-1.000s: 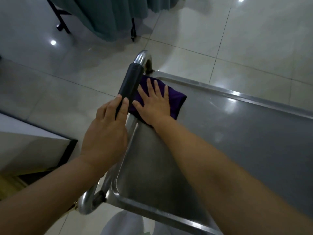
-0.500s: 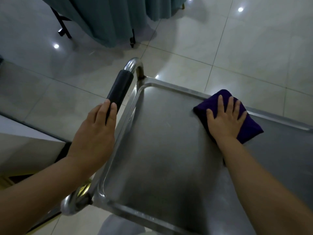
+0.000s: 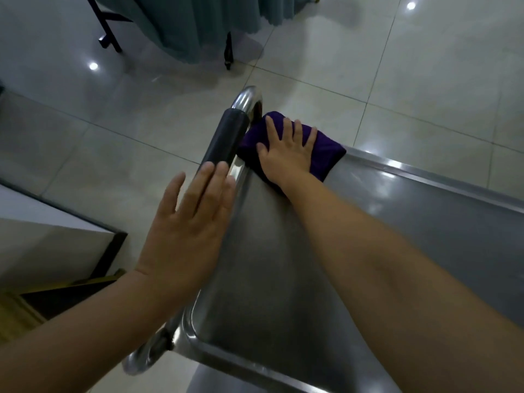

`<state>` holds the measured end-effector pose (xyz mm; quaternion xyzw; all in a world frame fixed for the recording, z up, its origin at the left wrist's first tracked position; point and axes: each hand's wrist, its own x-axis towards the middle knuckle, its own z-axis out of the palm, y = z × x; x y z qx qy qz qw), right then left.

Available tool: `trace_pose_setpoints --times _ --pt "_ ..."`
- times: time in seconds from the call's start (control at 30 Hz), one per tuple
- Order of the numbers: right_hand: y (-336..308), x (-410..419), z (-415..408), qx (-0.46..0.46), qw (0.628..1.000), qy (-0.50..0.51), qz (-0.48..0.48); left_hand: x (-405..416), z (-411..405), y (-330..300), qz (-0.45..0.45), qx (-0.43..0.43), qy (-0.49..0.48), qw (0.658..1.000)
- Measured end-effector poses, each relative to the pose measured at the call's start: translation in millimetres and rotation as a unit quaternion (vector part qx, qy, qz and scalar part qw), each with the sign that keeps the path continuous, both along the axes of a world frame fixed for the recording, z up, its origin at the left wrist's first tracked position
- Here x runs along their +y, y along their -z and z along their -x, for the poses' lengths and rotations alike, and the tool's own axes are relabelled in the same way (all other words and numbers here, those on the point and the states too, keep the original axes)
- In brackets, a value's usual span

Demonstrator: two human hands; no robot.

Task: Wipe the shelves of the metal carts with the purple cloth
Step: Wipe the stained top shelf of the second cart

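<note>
I press my right hand [image 3: 286, 157], fingers splayed flat, on folded purple cloth [image 3: 326, 154] | far corner of steel cart shelf [image 3: 283, 265] | left hand [image 3: 190, 225] open, seemingly steadying black-sleeved handle [image 3: 224, 140] | sweep with even pressure along rim

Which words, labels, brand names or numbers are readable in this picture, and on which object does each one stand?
None: no readable text shows anywhere.
Purple cloth: plain, no label visible.
Cart shelf and black handle grip: bare, no markings.
Floor tiles and the curtain: no writing.
</note>
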<state>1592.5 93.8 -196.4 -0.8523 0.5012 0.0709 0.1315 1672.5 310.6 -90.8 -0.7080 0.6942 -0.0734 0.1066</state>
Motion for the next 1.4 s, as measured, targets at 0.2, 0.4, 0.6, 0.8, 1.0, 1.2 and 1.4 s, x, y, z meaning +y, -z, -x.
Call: trace_pose_setpoints --times 0.2,0.4,0.6,0.8,1.0,1.2,1.4 --pt "-2.0 -28.2 58.8 -0.007 0.998 0.053 0.028 -29.4 58.6 -19.6 -0.177 -0.101 0.058 0.977" --pt "1.4 -45.3 156.8 -0.012 0.995 0.077 0.062 -75.3 138.2 4.7 -0.248 -0.022 0.081 0.965" --pt "2.5 -67.8 290.0 -0.002 0.993 0.093 0.073 -103.0 249.4 36.3 -0.291 0.095 0.089 0.948" --pt "-0.7 -87.3 428.7 0.009 0.99 0.113 0.08 -123.0 351.9 46.0 -0.331 0.114 0.06 0.935" --pt "-6.8 -104.2 552.4 0.028 0.983 0.162 0.083 -131.5 399.7 50.0 -0.335 0.093 -0.003 0.938" --pt "-12.4 -108.2 641.3 0.048 0.97 0.221 0.092 -135.0 406.3 50.9 -0.332 0.105 -0.019 0.937" --pt "-9.4 -77.8 633.0 0.056 0.937 0.333 0.088 -137.7 403.9 51.5 -0.322 0.135 -0.016 0.937"
